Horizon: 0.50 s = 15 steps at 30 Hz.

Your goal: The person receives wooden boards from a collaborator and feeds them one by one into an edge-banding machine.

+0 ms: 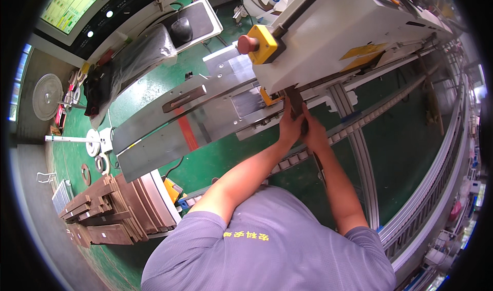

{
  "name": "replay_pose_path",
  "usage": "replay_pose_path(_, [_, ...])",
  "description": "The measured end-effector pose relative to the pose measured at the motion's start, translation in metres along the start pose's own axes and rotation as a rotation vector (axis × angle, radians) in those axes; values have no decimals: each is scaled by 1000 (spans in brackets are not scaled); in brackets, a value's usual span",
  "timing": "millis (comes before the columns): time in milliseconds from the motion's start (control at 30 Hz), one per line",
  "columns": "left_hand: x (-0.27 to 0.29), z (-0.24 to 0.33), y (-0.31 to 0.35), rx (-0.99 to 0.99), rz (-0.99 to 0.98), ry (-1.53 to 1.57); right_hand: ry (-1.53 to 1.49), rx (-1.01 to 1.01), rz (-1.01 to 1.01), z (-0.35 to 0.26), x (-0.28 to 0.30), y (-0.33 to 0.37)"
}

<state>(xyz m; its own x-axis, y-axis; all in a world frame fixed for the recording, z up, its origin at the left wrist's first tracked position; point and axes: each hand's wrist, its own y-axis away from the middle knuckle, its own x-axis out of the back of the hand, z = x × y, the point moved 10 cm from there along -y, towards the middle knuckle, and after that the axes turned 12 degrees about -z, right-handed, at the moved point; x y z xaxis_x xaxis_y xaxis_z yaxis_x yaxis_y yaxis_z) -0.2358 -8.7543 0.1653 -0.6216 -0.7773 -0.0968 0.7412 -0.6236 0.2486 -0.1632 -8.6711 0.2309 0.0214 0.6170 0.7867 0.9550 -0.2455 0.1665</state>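
Both arms reach forward to the edge of a white machine point(313, 50). Between my hands is a dark brown flat strip point(294, 97), its far end under the machine's white cover, beside a small yellow-orange part point(268, 97). My left hand point(290, 128) is closed on the strip's left side. My right hand point(315, 132) closes round it from the right, near its lower end; its fingers are partly hidden. Left of the hands stretches a long grey metal bed point(154, 142) with a lengthwise slot and red tape point(187, 129). Another brown strip point(184, 99) lies on that bed.
A yellow box with a red push button point(247, 44) juts out above the bed. At lower left lies a stack of brown boards point(123, 209). Aluminium rails point(354, 142) and a curved conveyor point(426, 214) run on the right. A control panel point(118, 8) stands at upper left.
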Motion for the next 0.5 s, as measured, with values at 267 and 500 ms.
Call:
replay_pose_path(267, [-75, 10, -61, 71, -240, -56, 117, 52, 21, 84, 56, -26])
replay_pose_path(500, [113, 50, 62, 65, -610, 246, 176, -17, 368, 55, 68, 22])
